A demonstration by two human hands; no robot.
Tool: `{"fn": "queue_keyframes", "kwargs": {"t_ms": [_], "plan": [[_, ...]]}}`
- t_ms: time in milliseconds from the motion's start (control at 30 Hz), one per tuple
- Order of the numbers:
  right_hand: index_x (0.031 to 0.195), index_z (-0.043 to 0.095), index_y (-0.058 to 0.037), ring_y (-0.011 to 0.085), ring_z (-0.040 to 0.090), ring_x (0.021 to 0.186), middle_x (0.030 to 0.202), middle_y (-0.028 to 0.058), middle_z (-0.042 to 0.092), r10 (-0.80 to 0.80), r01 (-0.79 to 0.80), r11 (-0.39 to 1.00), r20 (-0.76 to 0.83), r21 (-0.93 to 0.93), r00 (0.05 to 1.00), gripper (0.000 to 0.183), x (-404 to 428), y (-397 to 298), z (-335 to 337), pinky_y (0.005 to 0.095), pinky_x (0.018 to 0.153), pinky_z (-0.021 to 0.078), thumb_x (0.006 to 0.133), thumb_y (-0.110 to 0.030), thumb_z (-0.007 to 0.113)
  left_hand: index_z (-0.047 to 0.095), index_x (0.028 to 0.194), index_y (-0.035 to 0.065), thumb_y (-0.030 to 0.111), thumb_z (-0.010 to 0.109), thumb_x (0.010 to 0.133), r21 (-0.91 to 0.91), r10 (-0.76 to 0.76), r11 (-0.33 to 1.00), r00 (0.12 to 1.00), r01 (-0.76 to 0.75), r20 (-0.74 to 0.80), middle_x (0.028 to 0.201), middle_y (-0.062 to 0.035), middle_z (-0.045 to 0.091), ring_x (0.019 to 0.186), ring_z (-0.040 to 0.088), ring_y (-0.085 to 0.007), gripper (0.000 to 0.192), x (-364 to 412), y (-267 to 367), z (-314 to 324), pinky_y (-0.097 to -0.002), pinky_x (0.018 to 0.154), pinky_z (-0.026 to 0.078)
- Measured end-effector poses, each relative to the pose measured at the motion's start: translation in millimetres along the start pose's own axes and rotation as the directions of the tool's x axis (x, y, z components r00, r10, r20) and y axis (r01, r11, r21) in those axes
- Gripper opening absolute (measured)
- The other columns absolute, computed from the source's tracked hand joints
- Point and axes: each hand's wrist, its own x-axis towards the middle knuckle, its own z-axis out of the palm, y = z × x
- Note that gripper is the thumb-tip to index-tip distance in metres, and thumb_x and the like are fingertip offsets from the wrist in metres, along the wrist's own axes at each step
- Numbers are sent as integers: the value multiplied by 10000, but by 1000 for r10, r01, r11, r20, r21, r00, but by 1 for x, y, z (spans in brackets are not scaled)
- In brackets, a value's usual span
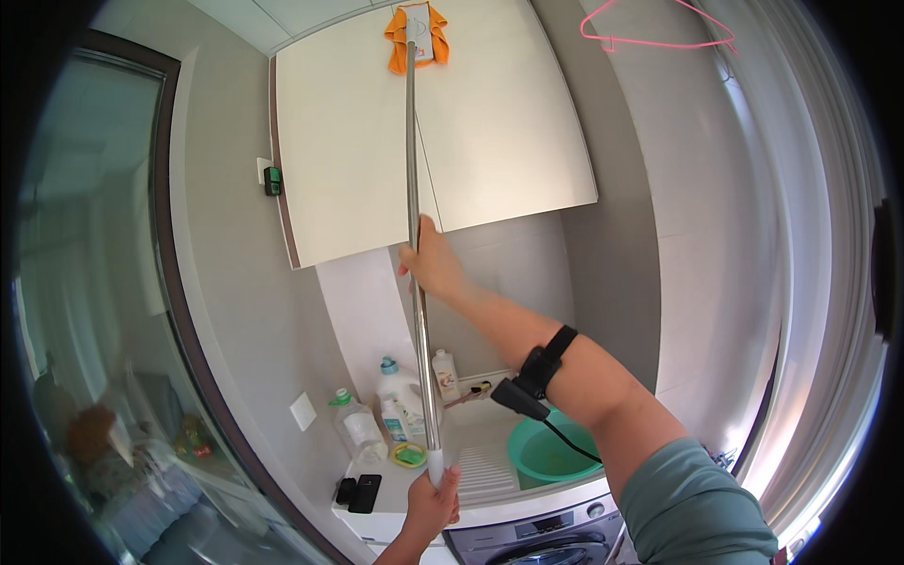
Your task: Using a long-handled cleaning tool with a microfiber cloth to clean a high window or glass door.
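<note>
A flat mop with a metal pole (421, 339) stands nearly upright before me. Its white head plate (421, 49) lies over an orange cloth (438, 42), high on the cream cabinet doors (494, 127) near the seam between them. My right hand (431, 261) is closed around the pole at about mid-length, just below the cabinet's lower edge. Low down, my left hand (431, 498) grips the pole's white end. A black device is strapped to my right forearm, with a cable running from it.
Below is a sink counter with a ribbed washboard (487, 459) and a green basin (551, 452). Detergent bottles (402, 395), a soap dish (409, 455) and a phone (365, 494) stand or lie left. A washing machine (544, 540) sits underneath. A pink hanger (657, 42) hangs upper right; a glass door (106, 282) is left.
</note>
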Motion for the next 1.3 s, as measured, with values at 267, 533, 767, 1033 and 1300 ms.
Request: {"fn": "queue_keyframes", "kwargs": {"t_ms": [267, 533, 767, 1033, 1300], "plan": [[1198, 440, 53, 251, 675, 629, 737, 144, 663, -136, 70, 946, -191, -317, 972, 384, 45, -30, -78, 406, 623, 554, 862, -88, 562, 354, 853, 104, 479, 399, 1050, -107, 175, 982, 967, -157, 185, 533, -7, 336, 394, 321, -103, 427, 0, 64, 61, -295, 373, 293], [1128, 433, 45, 238, 653, 599, 745, 152, 619, -77, 38, 984, -224, -176, 971, 314, 38, -21, -119, 372, 448, 549, 850, -35, 554, 350, 884, 84, 480, 418, 1045, -17, 194, 981, 949, -196, 249, 556, -16, 358, 401, 363, -119, 433, 16, 69, 82, -315, 379, 329], [1191, 416, 40, 259, 635, 499, 697, 135, 593, 14, -48, 992, -278, -117, 960, 369, 22, -4, -154, 370, 405, 542, 843, -23, 521, 361, 909, 74, 467, 458, 1036, 80, 236, 961, 936, -265, 262, 559, -11, 384, 410, 391, -114, 425, 42, 60, 86, -304, 383, 340], [1272, 289, 28, 252, 613, 516, 699, 135, 573, 48, -105, 953, -199, -285, 979, 431, -17, 77, -130, 377, 417, 506, 910, -69, 500, 488, 925, 31, 463, 489, 1028, 83, 139, 983, 955, -166, 263, 534, -4, 461, 413, 451, -105, 444, 54, -17, 71, -289, 396, 379], [1149, 296, 26, 249, 610, 551, 776, 153, 560, 168, -175, 972, -57, -159, 984, 338, -83, 131, -75, 373, 416, 505, 914, -53, 526, 569, 767, 26, 572, 506, 981, 465, 398, 798, 915, -384, 73, 543, -90, 531, 496, 537, -232, 590, 56, -149, 17, -384, 524, 441]]}}
